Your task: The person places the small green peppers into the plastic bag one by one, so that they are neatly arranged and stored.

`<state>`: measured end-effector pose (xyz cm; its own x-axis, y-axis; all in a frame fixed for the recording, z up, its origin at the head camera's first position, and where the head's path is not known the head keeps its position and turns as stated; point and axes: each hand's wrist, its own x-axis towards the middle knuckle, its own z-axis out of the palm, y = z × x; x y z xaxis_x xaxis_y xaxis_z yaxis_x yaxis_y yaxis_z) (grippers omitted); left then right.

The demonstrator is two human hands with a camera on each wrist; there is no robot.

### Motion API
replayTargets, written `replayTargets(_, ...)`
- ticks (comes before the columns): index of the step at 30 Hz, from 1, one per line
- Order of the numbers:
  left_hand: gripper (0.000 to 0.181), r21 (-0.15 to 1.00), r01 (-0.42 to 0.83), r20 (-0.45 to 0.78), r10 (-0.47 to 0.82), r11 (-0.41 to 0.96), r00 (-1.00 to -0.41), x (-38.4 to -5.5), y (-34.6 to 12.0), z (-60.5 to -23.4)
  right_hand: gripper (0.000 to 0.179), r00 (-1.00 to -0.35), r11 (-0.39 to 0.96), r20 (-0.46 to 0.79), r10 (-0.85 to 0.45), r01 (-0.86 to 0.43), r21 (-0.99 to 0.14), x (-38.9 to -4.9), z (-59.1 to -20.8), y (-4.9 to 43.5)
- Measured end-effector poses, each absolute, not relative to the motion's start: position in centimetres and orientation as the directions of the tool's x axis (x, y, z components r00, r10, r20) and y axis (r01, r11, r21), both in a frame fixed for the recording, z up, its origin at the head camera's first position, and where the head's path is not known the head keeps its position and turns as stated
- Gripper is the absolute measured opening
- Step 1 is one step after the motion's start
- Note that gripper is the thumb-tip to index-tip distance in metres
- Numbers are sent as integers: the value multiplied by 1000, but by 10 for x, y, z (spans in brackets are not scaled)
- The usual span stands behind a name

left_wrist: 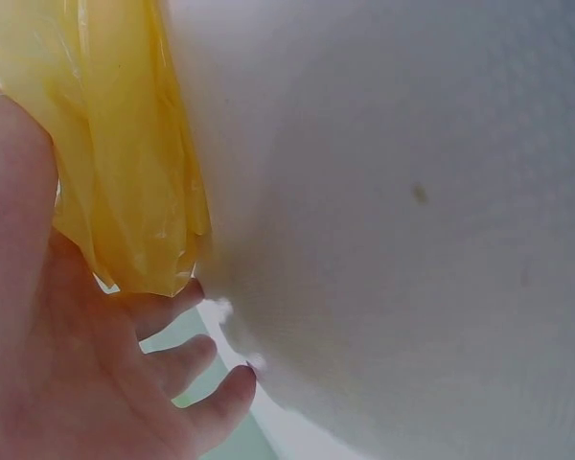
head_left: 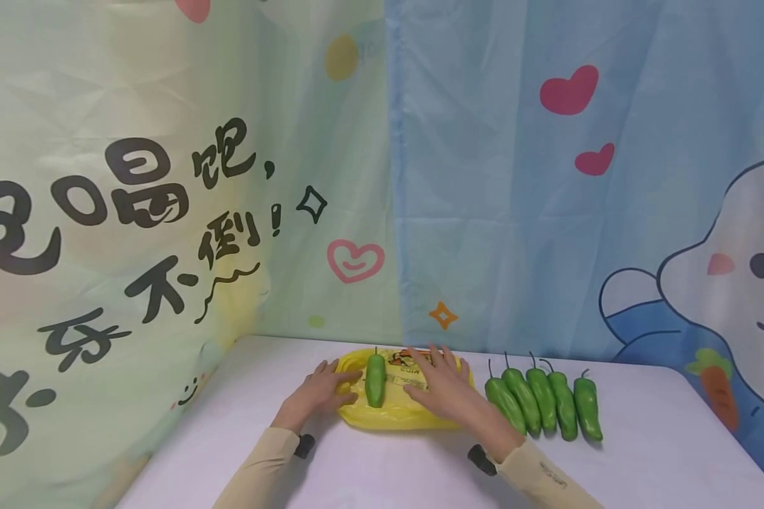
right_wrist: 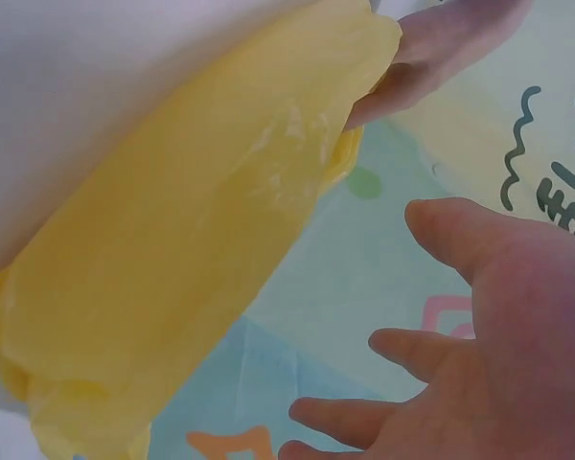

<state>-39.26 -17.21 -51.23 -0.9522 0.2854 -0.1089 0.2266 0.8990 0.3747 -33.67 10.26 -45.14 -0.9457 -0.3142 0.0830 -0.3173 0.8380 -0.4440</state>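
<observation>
A yellow plastic bag [head_left: 407,421] with a printed picture lies flat on the table, its edges puffed up like a rim. On its left part rests one green chili pepper [head_left: 375,380], stem pointing away. My left hand [head_left: 321,391] is at the bag's left end, fingers extended and parted around the edge; the left wrist view shows fingertips right at the yellow plastic [left_wrist: 139,163]. Over the bag's right part is my right hand [head_left: 446,389], fingers spread and holding nothing. In the right wrist view its fingers stand apart from the bag [right_wrist: 182,230].
Several green chili peppers [head_left: 542,399] lie in a row to the right of the bag, stems pointing away. The table [head_left: 382,470] has a white cover. Behind it hangs a printed curtain [head_left: 471,212] with hearts, writing and a cartoon animal.
</observation>
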Motion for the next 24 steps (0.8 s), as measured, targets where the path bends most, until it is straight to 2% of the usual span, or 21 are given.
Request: replayTargets(24, 51, 375, 203, -123, 265, 905, -956, -394, -170, -513, 68, -953, 864, 117, -281, -304, -402, -332, -455, 126)
